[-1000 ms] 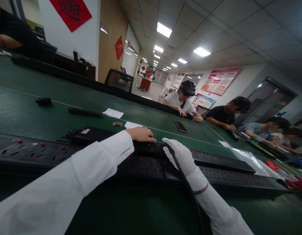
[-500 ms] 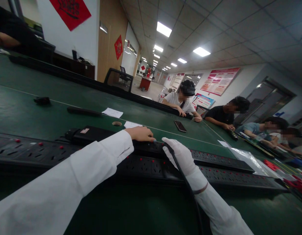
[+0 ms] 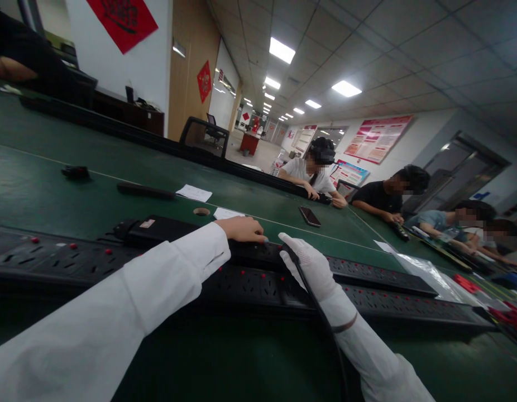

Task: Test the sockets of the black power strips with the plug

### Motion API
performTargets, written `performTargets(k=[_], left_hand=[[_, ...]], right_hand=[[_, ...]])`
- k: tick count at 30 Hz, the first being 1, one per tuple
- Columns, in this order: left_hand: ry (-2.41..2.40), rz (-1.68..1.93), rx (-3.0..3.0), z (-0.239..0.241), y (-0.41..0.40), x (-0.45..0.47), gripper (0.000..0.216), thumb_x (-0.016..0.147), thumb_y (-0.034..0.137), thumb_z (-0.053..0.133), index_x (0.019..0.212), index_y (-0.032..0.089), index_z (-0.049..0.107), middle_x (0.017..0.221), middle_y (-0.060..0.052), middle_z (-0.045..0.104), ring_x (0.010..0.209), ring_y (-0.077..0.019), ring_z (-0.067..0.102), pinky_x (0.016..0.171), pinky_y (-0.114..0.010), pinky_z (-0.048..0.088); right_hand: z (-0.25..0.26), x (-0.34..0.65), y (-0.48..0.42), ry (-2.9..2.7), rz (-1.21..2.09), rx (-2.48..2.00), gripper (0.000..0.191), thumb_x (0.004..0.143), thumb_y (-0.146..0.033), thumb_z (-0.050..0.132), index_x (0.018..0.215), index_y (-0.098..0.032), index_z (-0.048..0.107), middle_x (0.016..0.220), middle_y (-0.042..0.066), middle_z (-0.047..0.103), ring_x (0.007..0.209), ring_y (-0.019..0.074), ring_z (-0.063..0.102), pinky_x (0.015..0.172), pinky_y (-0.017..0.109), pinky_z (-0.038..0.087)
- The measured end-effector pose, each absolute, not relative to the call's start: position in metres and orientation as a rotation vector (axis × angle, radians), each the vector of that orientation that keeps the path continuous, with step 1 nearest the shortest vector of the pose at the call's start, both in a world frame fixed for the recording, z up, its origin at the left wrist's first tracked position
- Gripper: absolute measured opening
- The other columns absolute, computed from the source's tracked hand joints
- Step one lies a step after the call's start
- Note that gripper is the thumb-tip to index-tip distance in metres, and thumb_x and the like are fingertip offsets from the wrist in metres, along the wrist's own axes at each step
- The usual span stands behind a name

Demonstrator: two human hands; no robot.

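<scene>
At the table's (image 3: pixel 242 360) near side, a hand could pass between left sleeve (image 3: pixel 116 318) and cable (image 3: pixel 325 326), up to the front strip (image 3: pixel 258 286). Behind that, the box (image 3: pixel 168 230) blocks; between connector (image 3: pixel 76 173) and far-edge rail (image 3: pixel 133 135) there is room.

Long office hall under a tiled ceiling (image 3: pixel 392 50)

Rectangular ceiling lights (image 3: pixel 282 51) recede toward the far end. At left, a large red diamond hanging (image 3: pixel 124 19) marks a white wall (image 3: pixel 116 78); a smaller red diamond (image 3: pixel 204 82) hangs on wood panelling (image 3: pixel 185 106). Past a mesh-backed chair (image 3: pixel 203 138), a red-brown desk (image 3: pixel 249 143) stands on pale floor (image 3: pixel 235 153). Printed posters (image 3: pixel 378 138) and a metal-framed door (image 3: pixel 446 173) occupy the right side.
</scene>
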State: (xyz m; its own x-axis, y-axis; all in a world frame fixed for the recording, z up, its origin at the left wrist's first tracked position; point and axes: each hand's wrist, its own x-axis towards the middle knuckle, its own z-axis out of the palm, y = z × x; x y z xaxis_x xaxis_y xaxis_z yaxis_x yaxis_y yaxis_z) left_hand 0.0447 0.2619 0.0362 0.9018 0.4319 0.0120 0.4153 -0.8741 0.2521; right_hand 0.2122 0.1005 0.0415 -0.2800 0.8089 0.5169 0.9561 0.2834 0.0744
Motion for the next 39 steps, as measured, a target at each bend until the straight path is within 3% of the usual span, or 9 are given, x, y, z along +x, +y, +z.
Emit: performTargets(k=[39], left_hand=[[0.657,0.099,2.810,0.0361,0.2618,0.0435,0.052,0.078,0.059,0.032,0.100,0.023,0.062,0.098,-0.006,0.064,0.082,-0.0192,0.057,0.069,-0.027,0.039]], right_hand=[[0.0384,0.2150,0.1001,-2.102,-0.599,-1.651,0.034,0.084,-0.030,0.046,0.117,-0.023,0.049,0.112,0.004,0.058,0.098,0.0160,0.057,0.082,0.025,0.046]])
